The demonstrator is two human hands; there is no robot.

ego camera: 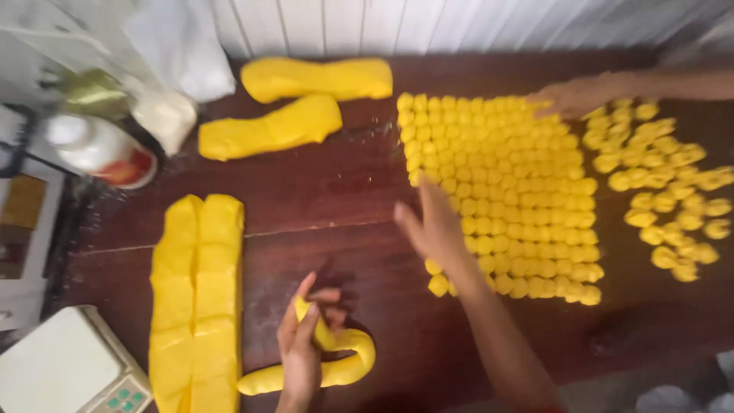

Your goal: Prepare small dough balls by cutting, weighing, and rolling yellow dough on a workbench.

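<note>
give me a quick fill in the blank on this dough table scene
1. The left hand holds a curved rope of ____ dough.
2. The right hand hovers over the grid of small dough ____.
3. Another person's hand reaches in from the ____ side.

Missing words: yellow; balls; right

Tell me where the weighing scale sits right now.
The white weighing scale sits at the bottom-left corner of the head view, just left of the long yellow dough slab.
</note>
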